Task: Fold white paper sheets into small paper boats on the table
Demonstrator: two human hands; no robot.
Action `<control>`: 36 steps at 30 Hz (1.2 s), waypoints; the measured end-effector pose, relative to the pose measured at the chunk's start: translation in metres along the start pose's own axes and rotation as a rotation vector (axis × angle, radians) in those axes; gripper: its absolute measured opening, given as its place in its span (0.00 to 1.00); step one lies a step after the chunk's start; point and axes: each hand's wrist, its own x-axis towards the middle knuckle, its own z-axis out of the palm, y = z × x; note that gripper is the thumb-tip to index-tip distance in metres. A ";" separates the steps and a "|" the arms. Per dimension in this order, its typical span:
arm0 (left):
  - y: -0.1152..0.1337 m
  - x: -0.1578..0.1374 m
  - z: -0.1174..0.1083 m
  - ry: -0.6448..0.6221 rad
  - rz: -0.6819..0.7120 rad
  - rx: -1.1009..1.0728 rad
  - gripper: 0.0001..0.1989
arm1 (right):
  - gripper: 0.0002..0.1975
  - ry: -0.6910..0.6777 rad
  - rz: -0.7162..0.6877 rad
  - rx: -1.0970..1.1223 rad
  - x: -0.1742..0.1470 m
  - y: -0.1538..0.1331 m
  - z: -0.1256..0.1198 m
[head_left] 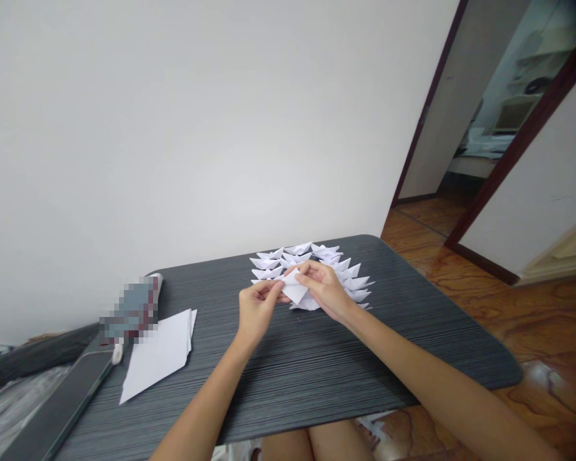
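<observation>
A small folded piece of white paper [295, 289], roughly diamond-shaped, is held up between both hands above the dark table. My left hand [259, 308] pinches its left corner between thumb and fingers. On the opposite side, my right hand [324, 288] grips the upper right edge with the thumb on the near face. Just beyond and beneath the hands stand several white folded paper boats [267, 263] in rows. More paper boats [358, 282] fan out to the right, and some are partly hidden by my hands.
On the left of the table [269, 384] lies a stack of white paper sheets [156, 352]. A blurred-out object [129, 310] sits behind it, near a white plug-like piece [118, 353]. A pale wall [196, 128] rises behind the table; a doorway opens at the right.
</observation>
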 end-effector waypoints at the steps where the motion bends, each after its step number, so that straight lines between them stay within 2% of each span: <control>1: 0.000 0.000 0.000 0.013 -0.014 -0.021 0.10 | 0.08 0.014 0.013 -0.031 0.000 -0.001 0.000; 4: -0.002 0.001 -0.001 0.062 -0.014 -0.041 0.11 | 0.07 0.048 0.048 -0.203 0.002 -0.003 -0.001; 8: -0.006 0.001 -0.002 0.072 0.051 0.011 0.10 | 0.07 0.062 -0.012 -0.372 0.005 -0.006 -0.004; 14: -0.008 -0.002 0.001 0.029 0.071 0.032 0.09 | 0.07 0.117 0.061 -0.200 0.004 -0.003 -0.003; 18: -0.006 -0.004 0.003 0.023 0.036 0.014 0.09 | 0.09 0.155 0.069 -0.109 0.004 0.000 -0.001; 25: -0.005 -0.006 0.004 -0.038 -0.014 -0.013 0.09 | 0.11 0.159 0.060 -0.121 0.002 0.000 0.000; 31: -0.002 -0.008 0.007 -0.036 -0.025 -0.011 0.08 | 0.12 0.160 0.070 -0.133 0.003 0.003 0.001; 36: -0.001 -0.007 0.007 -0.047 -0.051 -0.014 0.08 | 0.12 0.128 0.148 -0.134 0.004 0.000 -0.005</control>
